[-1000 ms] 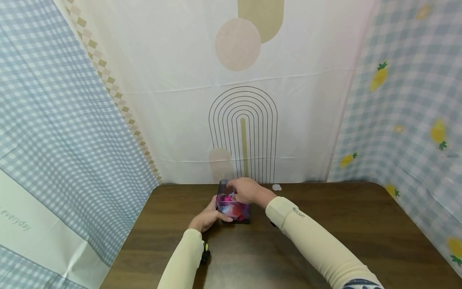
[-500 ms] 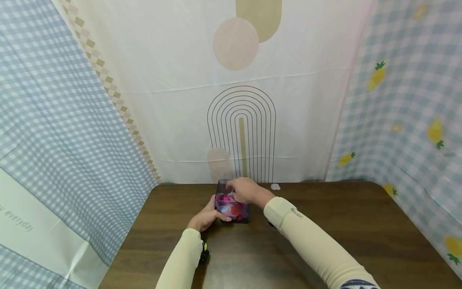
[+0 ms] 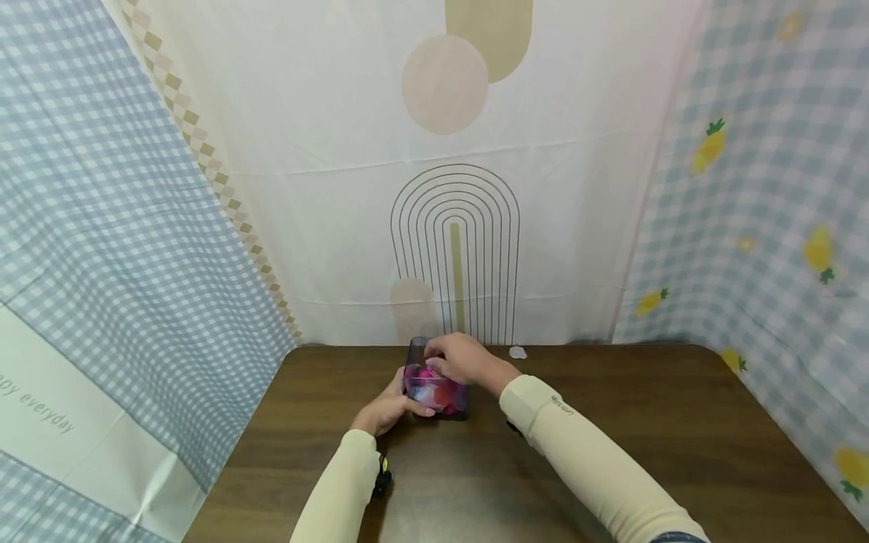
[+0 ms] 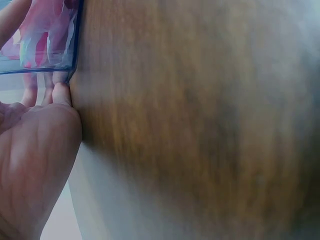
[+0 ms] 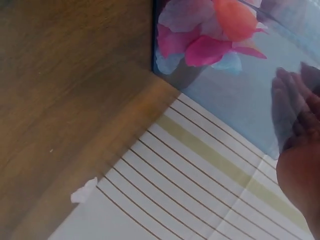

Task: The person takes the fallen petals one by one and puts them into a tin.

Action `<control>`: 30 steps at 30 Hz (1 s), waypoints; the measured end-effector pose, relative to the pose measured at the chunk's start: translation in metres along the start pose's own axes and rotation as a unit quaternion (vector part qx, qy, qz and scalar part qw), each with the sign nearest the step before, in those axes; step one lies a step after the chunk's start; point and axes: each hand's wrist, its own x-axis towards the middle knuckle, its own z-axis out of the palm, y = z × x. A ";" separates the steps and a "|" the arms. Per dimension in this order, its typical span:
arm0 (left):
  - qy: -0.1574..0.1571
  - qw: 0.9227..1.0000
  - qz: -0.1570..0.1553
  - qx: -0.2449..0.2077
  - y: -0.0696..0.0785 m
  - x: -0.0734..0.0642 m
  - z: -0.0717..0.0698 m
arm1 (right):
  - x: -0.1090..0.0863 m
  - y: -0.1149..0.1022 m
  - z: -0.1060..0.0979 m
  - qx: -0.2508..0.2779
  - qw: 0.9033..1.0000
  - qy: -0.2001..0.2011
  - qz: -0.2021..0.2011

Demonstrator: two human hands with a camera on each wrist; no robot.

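Observation:
A clear, dark-tinted plastic box (image 3: 419, 349) stands near the table's back edge, in the middle of the head view. Pink, red, white and pale blue petals (image 3: 441, 396) fill its lower part. My left hand (image 3: 385, 409) grips the box from its left side, thumb across the front; the left wrist view shows fingers under or behind the box's edge (image 4: 75, 45). Over the top of the box, my right hand (image 3: 465, 359) reaches in with bent fingers. Through the wall in the right wrist view, its fingers (image 5: 287, 95) appear above the petals; whether they pinch one cannot be made out.
A loose whitish petal (image 3: 518, 352) lies at the table's back edge, right of the box. Behind the wooden table (image 3: 611, 422) hangs a white printed curtain (image 3: 339, 226). Checked cloths (image 3: 136, 188) hang at both sides.
My right fingers have shifted slightly within the box's opening. The left hand keeps its grip, and the box stays in place.

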 end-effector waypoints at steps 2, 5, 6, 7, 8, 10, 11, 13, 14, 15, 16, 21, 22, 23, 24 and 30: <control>-0.001 1.000 -0.002 0.004 0.001 -0.001 -0.001 | -0.002 0.002 0.000 0.043 0.999 0.016 -0.002; 0.000 1.000 0.001 0.010 0.002 -0.002 -0.001 | -0.006 0.006 -0.002 0.117 0.992 0.046 0.006; 0.001 1.000 0.001 0.011 0.002 -0.002 0.000 | -0.008 0.009 -0.003 0.139 0.988 0.062 0.004; 0.003 1.000 0.000 0.011 0.002 -0.002 0.000 | -0.011 0.013 -0.004 0.155 0.984 0.082 0.001; 0.005 1.000 0.001 0.013 0.002 -0.003 0.000 | -0.014 0.016 -0.005 0.166 0.980 0.106 0.003; 0.008 1.000 -0.002 0.010 0.001 -0.003 0.001 | -0.022 0.026 -0.011 0.185 0.970 0.161 0.001; 0.009 1.000 -0.003 0.011 0.001 -0.003 0.001 | -0.027 0.033 -0.015 0.185 0.965 0.185 0.006; 0.009 1.000 0.000 0.011 0.000 -0.002 0.001 | -0.039 0.049 -0.024 0.177 0.959 0.219 0.025; 0.010 1.000 0.001 0.012 -0.001 -0.002 0.001 | -0.047 0.059 -0.030 0.173 0.958 0.227 0.040; 0.011 1.000 0.001 0.010 -0.001 -0.002 0.001 | -0.055 0.070 -0.034 0.165 0.958 0.229 0.052; 0.011 1.000 0.002 0.011 -0.001 -0.001 0.001 | -0.064 0.083 -0.039 0.152 0.959 0.228 0.068; 0.014 1.000 0.000 0.007 -0.001 0.000 0.000 | -0.117 0.146 -0.052 0.080 0.963 0.220 0.132; 0.015 1.000 0.002 0.007 -0.001 0.000 0.000 | -0.127 0.157 -0.053 0.070 0.963 0.218 0.145; 0.016 1.000 0.003 0.006 0.000 0.000 0.000 | -0.137 0.166 -0.053 0.061 0.962 0.212 0.159; 0.016 1.000 0.006 0.008 0.000 0.000 0.000 | -0.147 0.174 -0.053 0.056 0.962 0.208 0.169; 0.008 1.000 0.008 0.019 0.001 -0.003 0.003 | -0.192 0.202 -0.046 0.056 0.960 0.166 0.217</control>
